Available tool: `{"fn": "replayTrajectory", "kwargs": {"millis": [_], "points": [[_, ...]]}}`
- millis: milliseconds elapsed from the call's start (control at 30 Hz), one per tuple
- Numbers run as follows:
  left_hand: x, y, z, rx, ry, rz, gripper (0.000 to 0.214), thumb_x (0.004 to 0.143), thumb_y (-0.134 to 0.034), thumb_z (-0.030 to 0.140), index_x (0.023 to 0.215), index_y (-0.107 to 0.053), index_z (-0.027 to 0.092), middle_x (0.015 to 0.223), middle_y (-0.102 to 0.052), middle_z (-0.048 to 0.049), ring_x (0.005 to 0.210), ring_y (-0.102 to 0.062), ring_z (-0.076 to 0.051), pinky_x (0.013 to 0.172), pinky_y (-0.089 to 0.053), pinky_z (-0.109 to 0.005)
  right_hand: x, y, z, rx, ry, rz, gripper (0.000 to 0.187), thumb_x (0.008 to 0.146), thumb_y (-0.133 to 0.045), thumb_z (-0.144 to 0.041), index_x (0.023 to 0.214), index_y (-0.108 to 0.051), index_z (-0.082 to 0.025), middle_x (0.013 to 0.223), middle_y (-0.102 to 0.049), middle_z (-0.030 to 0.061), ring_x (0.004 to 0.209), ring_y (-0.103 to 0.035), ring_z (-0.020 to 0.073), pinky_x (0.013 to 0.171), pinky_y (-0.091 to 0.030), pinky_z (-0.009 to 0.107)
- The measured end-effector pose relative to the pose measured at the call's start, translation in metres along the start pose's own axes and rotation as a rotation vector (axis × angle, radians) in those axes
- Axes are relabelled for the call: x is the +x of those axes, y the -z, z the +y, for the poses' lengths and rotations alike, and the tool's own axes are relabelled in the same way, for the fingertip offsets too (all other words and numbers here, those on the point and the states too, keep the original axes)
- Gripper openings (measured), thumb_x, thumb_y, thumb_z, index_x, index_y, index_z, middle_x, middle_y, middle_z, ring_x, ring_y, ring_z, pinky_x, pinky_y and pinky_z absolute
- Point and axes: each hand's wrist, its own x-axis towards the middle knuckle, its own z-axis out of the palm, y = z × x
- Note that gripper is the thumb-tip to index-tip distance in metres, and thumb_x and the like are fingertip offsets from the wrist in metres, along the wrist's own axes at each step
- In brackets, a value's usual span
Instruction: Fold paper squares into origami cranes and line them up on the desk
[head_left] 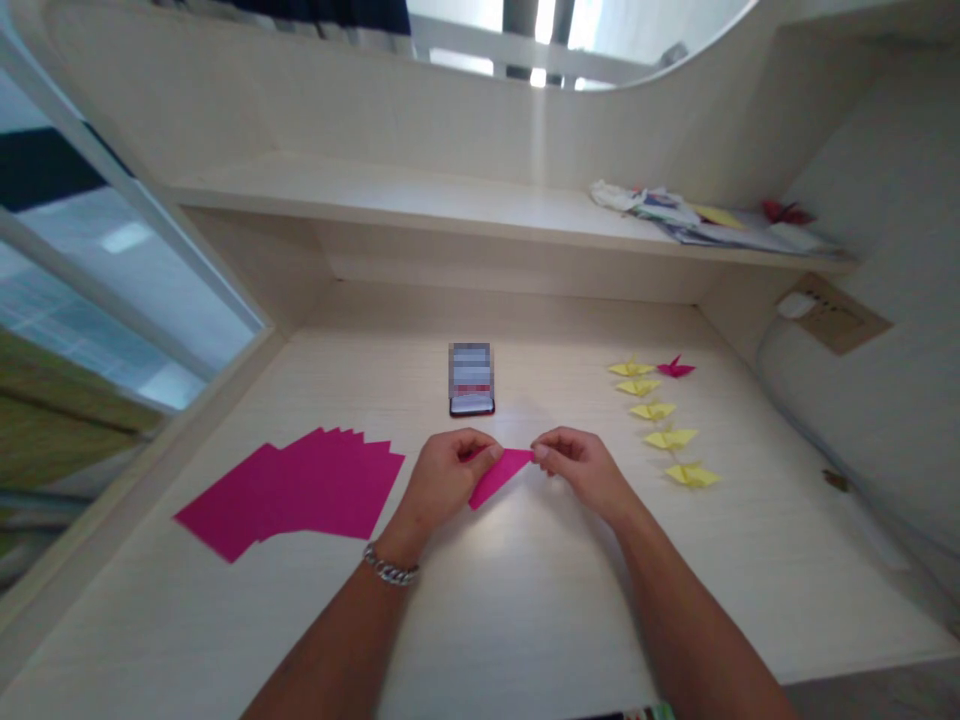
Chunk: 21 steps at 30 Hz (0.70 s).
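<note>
Both hands meet over the middle of a pale wooden desk (525,600). My left hand (448,472), with a metal bracelet at the wrist, pinches the left part of a folded magenta paper (496,474). My right hand (577,467) pinches the paper's right tip between thumb and fingers. The paper is folded into a narrow triangle and held just above the desk. A fanned stack of magenta sheets (300,490) lies to the left of my left hand.
A phone (471,380) lies flat behind the hands. Several yellow paper cranes (664,425) and one magenta crane (676,368) sit in a row at the right. A shelf (450,205) above holds loose papers (697,222). A wall socket (814,310) is at right.
</note>
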Motion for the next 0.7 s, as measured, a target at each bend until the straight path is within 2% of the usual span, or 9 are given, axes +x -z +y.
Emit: {"fn": "replayTrajectory", "kwargs": {"millis": [100,233,333,467,567,700], "points": [[-0.001,-0.004,0.000,-0.006,-0.028,-0.065,0.023,0.079,-0.054,0.033,0.075,-0.068,0.015,0.070,-0.068,-0.0042,0.064,-0.059,-0.016,0.058,-0.045,-0.026,-0.002,-0.012,-0.001,-0.063,0.011,0.001,0.013,0.076,-0.059,-0.028,0.076,-0.063,-0.016,0.066,-0.060,0.0001,0.061,-0.051,0.0118,0.057,-0.040,0.023],[-0.003,-0.007,0.002,0.036,-0.071,-0.205,0.020,0.077,-0.053,0.026,0.075,-0.070,0.016,0.071,-0.069,-0.0036,0.065,-0.060,-0.016,0.061,-0.045,-0.025,-0.005,-0.017,-0.001,-0.161,0.030,-0.075,0.010,0.077,-0.058,-0.025,0.075,-0.064,-0.017,0.069,-0.061,0.0005,0.064,-0.052,0.0120,0.058,-0.040,0.023],[-0.004,-0.006,0.006,0.081,-0.086,-0.250,0.021,0.076,-0.051,0.023,0.074,-0.071,0.016,0.069,-0.069,-0.0027,0.063,-0.060,-0.015,0.059,-0.043,-0.025,-0.005,-0.013,0.000,-0.134,0.015,-0.114,0.011,0.076,-0.057,-0.024,0.074,-0.064,-0.016,0.068,-0.062,0.0005,0.063,-0.052,0.0121,0.058,-0.039,0.023],[-0.003,-0.001,0.004,0.073,-0.069,-0.284,0.020,0.073,-0.050,0.020,0.070,-0.070,0.016,0.064,-0.067,-0.0015,0.059,-0.057,-0.014,0.056,-0.041,-0.023,-0.002,0.002,0.003,-0.020,-0.031,-0.095,0.012,0.073,-0.061,-0.027,0.071,-0.063,-0.015,0.064,-0.060,0.0002,0.060,-0.051,0.0119,0.057,-0.038,0.024],[0.001,0.006,-0.004,0.044,-0.052,-0.283,0.017,0.070,-0.051,0.016,0.068,-0.068,0.016,0.063,-0.065,-0.0008,0.059,-0.056,-0.013,0.057,-0.041,-0.023,0.000,0.016,0.003,0.043,-0.044,-0.062,0.013,0.070,-0.063,-0.028,0.069,-0.063,-0.015,0.061,-0.058,-0.0007,0.057,-0.049,0.0114,0.057,-0.038,0.025],[0.005,0.008,-0.010,-0.008,-0.013,-0.152,0.013,0.072,-0.052,0.019,0.067,-0.064,0.016,0.060,-0.062,-0.0010,0.059,-0.057,-0.014,0.058,-0.042,-0.024,0.000,0.025,0.001,0.077,-0.045,0.020,0.016,0.070,-0.063,-0.030,0.069,-0.061,-0.015,0.058,-0.056,-0.0010,0.055,-0.047,0.0109,0.056,-0.038,0.025]]}}
